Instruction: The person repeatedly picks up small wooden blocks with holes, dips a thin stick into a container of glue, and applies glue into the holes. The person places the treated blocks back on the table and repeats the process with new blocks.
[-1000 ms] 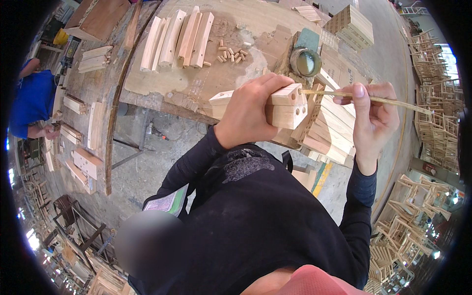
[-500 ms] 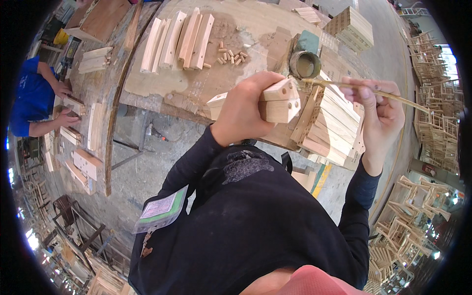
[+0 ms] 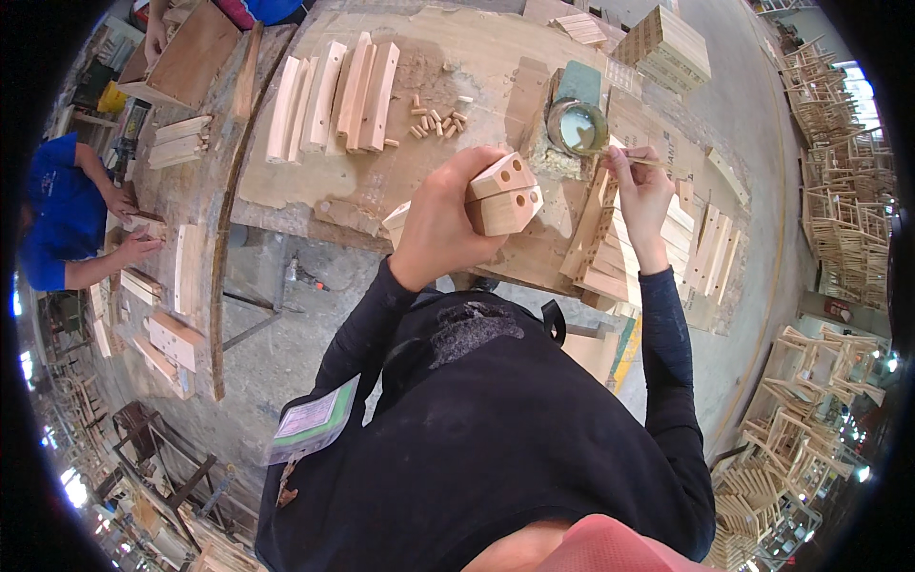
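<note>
My left hand (image 3: 440, 221) is closed around two short wooden blocks (image 3: 507, 202) stacked together, their drilled end holes facing right. Between the fingers of my right hand (image 3: 640, 195) is a thin wooden stick (image 3: 650, 160). Its tip end reaches the rim of a round pot (image 3: 553, 124) that holds white liquid; the exact tip is hard to make out. Small wooden dowels (image 3: 438, 122) lie loose on the workbench (image 3: 477, 57), left of the pot. Drilled wooden rails (image 3: 610, 253) lie side by side beneath my right hand and wrist.
More wooden rails (image 3: 334, 100) stand in a row at the bench's far left. A stacked wood block pile (image 3: 664, 48) sits at the back right. On the left bench, a co-worker in a blue shirt (image 3: 62, 205) handles wood pieces. Chair frames (image 3: 839, 172) fill the right side.
My right hand has moved left and inward, bringing the stick from near the blocks to the pot. My left hand with the blocks has shifted slightly left. The pot's white liquid now shows.
</note>
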Demonstrator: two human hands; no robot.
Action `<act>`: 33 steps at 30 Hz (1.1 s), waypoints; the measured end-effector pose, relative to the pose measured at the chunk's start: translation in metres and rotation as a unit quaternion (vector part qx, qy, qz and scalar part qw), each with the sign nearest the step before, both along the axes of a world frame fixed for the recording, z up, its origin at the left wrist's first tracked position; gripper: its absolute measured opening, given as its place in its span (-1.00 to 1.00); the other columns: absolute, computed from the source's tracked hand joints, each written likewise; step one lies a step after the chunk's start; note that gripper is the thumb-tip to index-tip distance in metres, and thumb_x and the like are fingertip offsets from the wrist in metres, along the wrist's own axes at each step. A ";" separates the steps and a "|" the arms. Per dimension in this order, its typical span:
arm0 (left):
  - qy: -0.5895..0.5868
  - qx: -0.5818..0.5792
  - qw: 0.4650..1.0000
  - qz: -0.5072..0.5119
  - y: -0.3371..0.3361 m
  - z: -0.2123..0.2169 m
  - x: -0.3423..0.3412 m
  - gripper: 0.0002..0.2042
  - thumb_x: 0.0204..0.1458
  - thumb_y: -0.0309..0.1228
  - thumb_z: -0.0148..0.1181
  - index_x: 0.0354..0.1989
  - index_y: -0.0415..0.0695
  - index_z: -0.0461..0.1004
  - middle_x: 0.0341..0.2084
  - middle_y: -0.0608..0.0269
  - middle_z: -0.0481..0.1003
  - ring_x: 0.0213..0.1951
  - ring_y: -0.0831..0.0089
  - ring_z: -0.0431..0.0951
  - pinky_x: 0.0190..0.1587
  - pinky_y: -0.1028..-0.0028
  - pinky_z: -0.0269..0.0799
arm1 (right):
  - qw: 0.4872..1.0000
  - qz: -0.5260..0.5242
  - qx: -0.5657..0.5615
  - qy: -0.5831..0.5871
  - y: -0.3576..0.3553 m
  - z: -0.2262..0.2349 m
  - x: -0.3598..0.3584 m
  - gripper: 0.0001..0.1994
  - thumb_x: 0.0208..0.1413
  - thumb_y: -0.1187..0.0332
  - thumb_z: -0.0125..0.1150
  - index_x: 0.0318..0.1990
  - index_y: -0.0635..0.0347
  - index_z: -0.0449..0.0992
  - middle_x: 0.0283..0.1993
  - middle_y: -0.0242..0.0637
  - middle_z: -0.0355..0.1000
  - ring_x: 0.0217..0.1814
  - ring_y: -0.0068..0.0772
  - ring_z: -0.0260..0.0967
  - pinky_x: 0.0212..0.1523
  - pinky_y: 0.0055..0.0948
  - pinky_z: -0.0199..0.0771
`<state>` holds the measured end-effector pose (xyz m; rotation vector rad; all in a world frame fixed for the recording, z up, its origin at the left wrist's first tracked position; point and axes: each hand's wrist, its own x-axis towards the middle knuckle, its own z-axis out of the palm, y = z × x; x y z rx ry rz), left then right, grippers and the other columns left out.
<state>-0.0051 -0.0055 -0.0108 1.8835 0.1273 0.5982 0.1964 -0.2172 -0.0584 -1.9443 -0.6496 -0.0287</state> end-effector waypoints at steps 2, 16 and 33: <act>0.003 -0.013 1.000 0.002 0.000 -0.002 -0.001 -0.50 -0.32 -0.50 0.39 -0.07 -0.16 0.46 -0.29 0.02 0.55 -0.22 0.03 0.60 -0.19 0.30 0.50 | 0.996 0.005 0.061 0.064 0.000 -0.003 0.002 -0.84 0.24 0.39 0.25 -0.25 0.33 0.48 -0.32 -0.18 0.60 -0.26 -0.46 0.61 -0.27 -0.55 0.61; 0.036 0.026 0.999 -0.029 0.003 -0.004 0.000 -0.48 -0.30 -0.53 0.39 -0.03 -0.21 0.43 -0.26 0.14 0.55 -0.19 0.35 0.59 -0.10 0.43 0.46 | 0.874 -0.068 0.273 0.396 -0.014 -0.003 0.017 -0.79 0.29 0.28 0.17 -0.09 0.23 0.53 -0.10 -0.12 0.58 -0.09 -0.38 0.58 -0.10 -0.49 0.64; 0.034 0.050 0.996 -0.064 -0.002 0.003 0.000 -0.46 -0.32 -0.51 0.38 -0.02 -0.24 0.45 -0.23 0.06 0.53 -0.18 0.24 0.59 -0.10 0.39 0.47 | 0.970 0.200 0.136 0.013 0.023 0.134 -0.081 -0.88 0.25 0.53 0.16 -0.16 0.35 0.36 -0.25 -0.03 0.55 -0.20 -0.31 0.60 -0.21 -0.45 0.66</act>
